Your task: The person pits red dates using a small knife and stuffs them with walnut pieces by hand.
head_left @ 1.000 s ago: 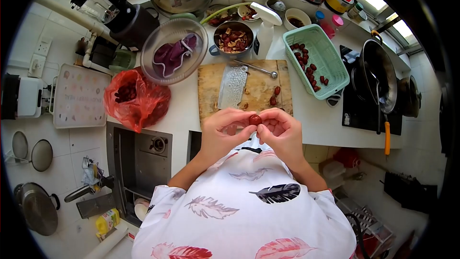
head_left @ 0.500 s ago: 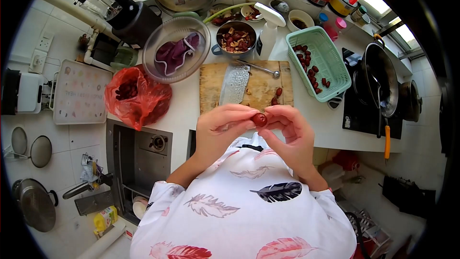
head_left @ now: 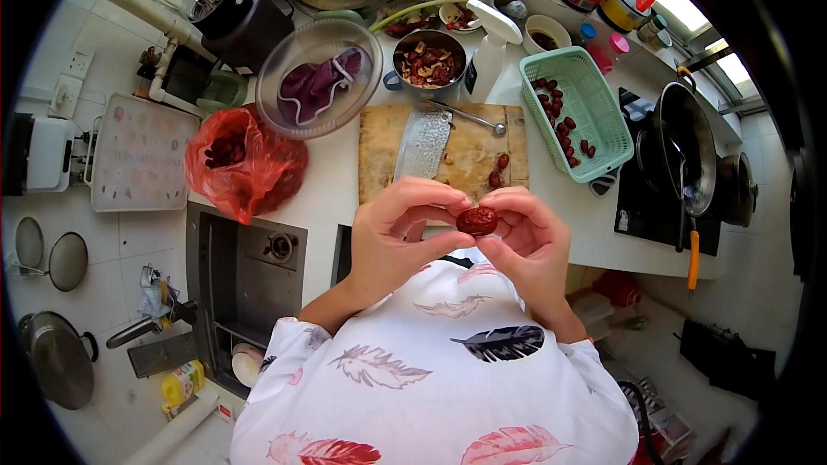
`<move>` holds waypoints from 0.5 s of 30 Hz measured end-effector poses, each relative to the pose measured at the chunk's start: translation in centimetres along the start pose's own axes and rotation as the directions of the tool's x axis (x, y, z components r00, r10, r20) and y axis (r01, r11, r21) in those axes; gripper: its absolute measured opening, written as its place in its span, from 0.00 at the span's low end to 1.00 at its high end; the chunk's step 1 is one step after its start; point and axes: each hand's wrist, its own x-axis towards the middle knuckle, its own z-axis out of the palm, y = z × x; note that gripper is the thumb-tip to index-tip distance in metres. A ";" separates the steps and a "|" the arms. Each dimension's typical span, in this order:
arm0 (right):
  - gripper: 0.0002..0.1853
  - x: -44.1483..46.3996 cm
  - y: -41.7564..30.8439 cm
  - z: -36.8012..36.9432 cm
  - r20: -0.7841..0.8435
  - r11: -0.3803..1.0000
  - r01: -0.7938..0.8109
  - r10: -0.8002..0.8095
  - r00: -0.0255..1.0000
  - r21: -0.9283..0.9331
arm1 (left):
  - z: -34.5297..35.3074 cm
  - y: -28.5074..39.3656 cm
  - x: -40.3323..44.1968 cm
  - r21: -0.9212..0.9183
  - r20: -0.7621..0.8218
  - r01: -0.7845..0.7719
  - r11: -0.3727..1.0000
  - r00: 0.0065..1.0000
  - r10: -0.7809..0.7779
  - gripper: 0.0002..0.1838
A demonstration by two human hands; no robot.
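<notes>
A wrinkled red date (head_left: pixel 476 221) is pinched between the fingertips of my left hand (head_left: pixel 401 228) and my right hand (head_left: pixel 531 245), just in front of my chest. Both hands are closed on it, one at each end. Behind them lies a wooden cutting board (head_left: pixel 482 151) with a cleaver (head_left: pixel 423 142), a metal rod-like tool (head_left: pixel 469 117) and a few dates (head_left: pixel 494 178). A green basket (head_left: pixel 594 103) at the right holds several dates. Beyond the board, a metal pot (head_left: pixel 428 60) contains cut date pieces.
A red plastic bag (head_left: pixel 267 172) of dates sits left, beside a clear bowl (head_left: pixel 353 103) with a purple cloth. A spray bottle (head_left: pixel 488 56) stands behind the board. The sink (head_left: pixel 245 271) is at the lower left; a wok (head_left: pixel 702 151) rests on the stove at the right.
The date has turned from end-on to lengthwise between my fingers and shifted slightly right. My right hand has moved a little right, and the view has shifted slightly.
</notes>
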 end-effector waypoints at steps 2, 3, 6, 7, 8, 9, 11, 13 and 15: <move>0.17 -0.2 0.4 -0.2 -0.010 0.996 0.043 -0.044 0.999 -0.081 | -0.1 0.2 0.1 0.113 0.042 0.001 0.994 0.999 -0.006 0.14; 0.18 -0.2 0.5 -0.4 -0.017 0.983 0.087 -0.091 0.996 -0.160 | -0.2 0.3 0.2 0.226 0.084 -0.003 0.974 0.996 -0.016 0.14; 0.18 -0.3 0.2 -0.7 0.015 0.950 0.102 -0.102 0.995 -0.297 | -0.6 0.9 -0.2 0.408 0.087 0.121 0.905 0.982 -0.170 0.13; 0.18 -0.3 0.1 -0.7 0.015 0.949 0.100 -0.100 0.995 -0.297 | -0.6 0.6 -0.3 0.406 0.085 0.122 0.905 0.982 -0.171 0.13; 0.19 -0.4 -0.1 -0.6 0.018 0.923 0.096 -0.096 0.995 -0.374 | -0.7 0.0 -0.3 0.367 0.100 0.121 0.922 0.981 -0.169 0.12; 0.19 -0.5 -0.2 -0.6 0.020 0.890 0.091 -0.091 0.996 -0.447 | -0.7 -0.4 -0.3 0.328 0.115 0.121 0.937 0.979 -0.167 0.12; 0.19 -0.4 0.0 -0.7 0.038 0.825 0.148 -0.151 0.988 -0.545 | -0.2 -0.1 0.1 0.448 0.141 0.014 0.894 0.986 -0.086 0.12; 0.18 -0.4 0.0 -0.6 0.059 0.745 0.199 -0.210 0.976 -0.636 | -0.2 0.0 0.5 0.556 0.183 -0.095 0.826 0.983 -0.010 0.12; 0.17 -0.5 -0.3 -0.4 0.133 0.732 0.216 -0.171 0.976 -0.646 | -0.8 0.0 0.5 0.736 0.469 -0.399 0.546 0.883 0.014 0.12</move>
